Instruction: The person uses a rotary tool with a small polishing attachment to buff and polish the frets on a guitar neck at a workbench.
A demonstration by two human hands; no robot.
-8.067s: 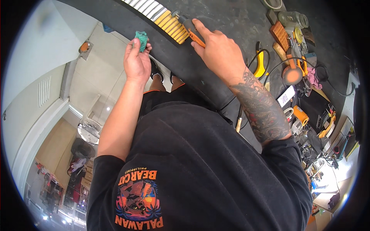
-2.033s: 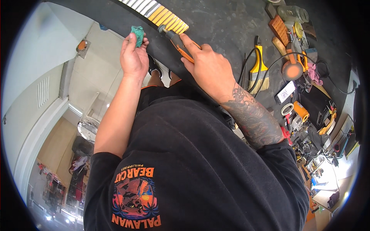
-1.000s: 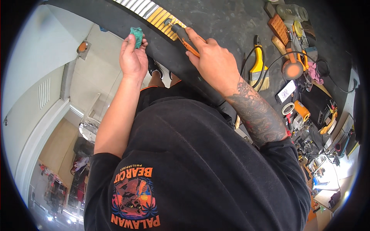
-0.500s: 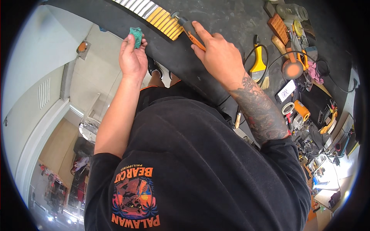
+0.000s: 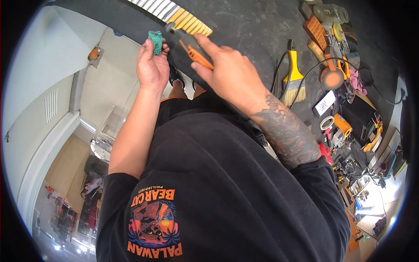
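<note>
My left hand point(image 5: 152, 65) is closed round a jagged green block of polishing compound point(image 5: 155, 41), which sticks up past the fingertips. My right hand point(image 5: 233, 72) grips an orange and black rotary tool point(image 5: 196, 56), index finger stretched along its body. The small dark round wheel point(image 5: 169, 27) at the tool's tip is slightly right of and above the green block, apart from it. Just beyond the tool, a curved row of narrow silver and gold bars point(image 5: 179, 16) lies on the dark tabletop. The tool's front partly covers the row's gold end.
On the dark tabletop point(image 5: 248, 22) a yellow-handled paintbrush point(image 5: 294, 72) lies right of my right hand. Farther right are a brown block with holes point(image 5: 315, 32), a glass jar point(image 5: 331, 14), a phone point(image 5: 324, 104) and a looping black cable point(image 5: 331, 59). The table's near edge runs below my hands.
My right hand has brought the rotary tool left and nearer, from the gold end of the row toward the green block. My left hand has barely moved.
</note>
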